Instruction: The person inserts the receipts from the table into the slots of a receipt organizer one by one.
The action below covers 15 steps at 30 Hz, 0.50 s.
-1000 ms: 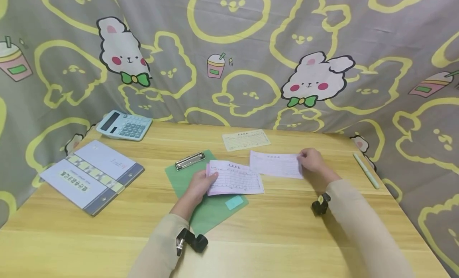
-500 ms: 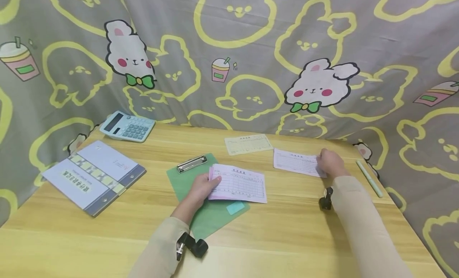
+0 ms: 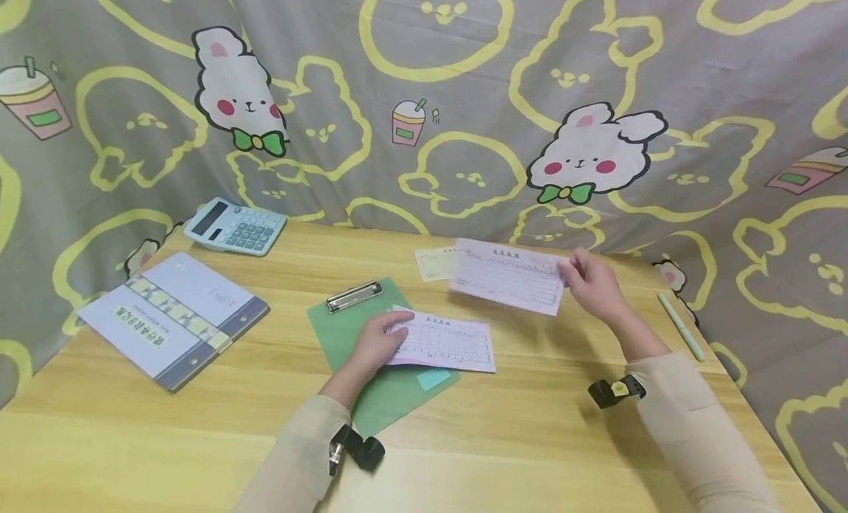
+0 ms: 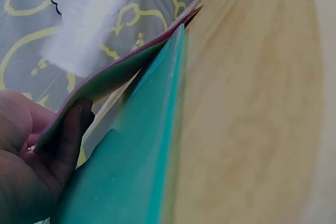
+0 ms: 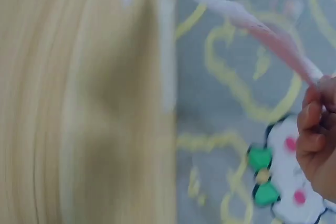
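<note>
My left hand (image 3: 379, 344) grips a stack of printed forms (image 3: 450, 345) by its left end, thumb on top and fingers beneath, as the left wrist view also shows. The stack is held over a green clipboard (image 3: 371, 410) with a metal clip (image 3: 354, 296). My right hand (image 3: 596, 285) pinches one pinkish printed form (image 3: 506, 274) at its right end, raised off the table. In the right wrist view that form (image 5: 278, 43) appears nearly edge-on. A pale yellowish form (image 3: 432, 266) lies at the table's back, partly hidden behind the raised one.
A blue calculator (image 3: 235, 226) stands at the back left, with a ledger binder (image 3: 179, 314) in front of it. A light green pen (image 3: 682, 327) lies near the right table edge. A patterned curtain (image 3: 318, 115) hangs behind the wooden table (image 3: 530, 439).
My right hand first carried the pinkish form right, towards the tabletop, then lifted it back up and left, over part of the yellowish form. My left hand stays over the clipboard with the stack.
</note>
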{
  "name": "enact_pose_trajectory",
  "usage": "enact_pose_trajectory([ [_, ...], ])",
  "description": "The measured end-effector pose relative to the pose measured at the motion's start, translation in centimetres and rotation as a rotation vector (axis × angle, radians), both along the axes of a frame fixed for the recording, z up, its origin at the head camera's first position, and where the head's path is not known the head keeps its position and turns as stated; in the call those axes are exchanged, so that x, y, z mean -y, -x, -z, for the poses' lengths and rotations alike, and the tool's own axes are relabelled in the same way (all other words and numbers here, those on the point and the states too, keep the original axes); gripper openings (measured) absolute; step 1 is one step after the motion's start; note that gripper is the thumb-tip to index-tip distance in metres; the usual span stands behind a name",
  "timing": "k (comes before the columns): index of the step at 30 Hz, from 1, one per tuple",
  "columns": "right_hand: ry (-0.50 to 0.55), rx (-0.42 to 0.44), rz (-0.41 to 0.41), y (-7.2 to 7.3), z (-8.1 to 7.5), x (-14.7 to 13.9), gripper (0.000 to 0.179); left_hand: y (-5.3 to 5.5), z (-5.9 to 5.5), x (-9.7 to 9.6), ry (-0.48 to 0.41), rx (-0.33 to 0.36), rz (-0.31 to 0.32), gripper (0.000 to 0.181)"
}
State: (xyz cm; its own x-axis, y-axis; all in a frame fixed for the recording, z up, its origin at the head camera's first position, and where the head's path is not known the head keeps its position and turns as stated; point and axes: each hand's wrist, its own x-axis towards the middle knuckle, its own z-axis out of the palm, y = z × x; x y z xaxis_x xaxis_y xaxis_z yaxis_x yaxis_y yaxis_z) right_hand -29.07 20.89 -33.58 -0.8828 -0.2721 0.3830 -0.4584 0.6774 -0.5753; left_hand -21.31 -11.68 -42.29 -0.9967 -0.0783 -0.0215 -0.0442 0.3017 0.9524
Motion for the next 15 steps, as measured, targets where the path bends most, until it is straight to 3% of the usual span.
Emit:
enact_pose_trajectory([
  [2,0.088,0.087,-0.049,-0.9,-0.7,0.9,0.025,0.0,0.0,0.0,-0.029,-0.007,0.02,0.024],
  [4,0.176,0.209,-0.097,-1.5,-0.4,1.8,0.025,0.0,-0.1,0.0,-0.1,0.001,0.03,0.02],
  [8,0.244,0.432,-0.121,-1.8,2.6,3.3,0.025,-0.1,-0.2,0.2,-0.296,0.053,0.067,0.029],
  [12,0.245,0.513,-0.081,-2.4,5.6,4.2,0.029,-0.2,-0.3,0.1,-0.39,0.111,0.149,0.043],
  [15,0.283,0.558,-0.066,-2.8,6.4,4.9,0.033,-0.6,-0.9,0.0,-0.404,0.135,0.183,0.044],
])
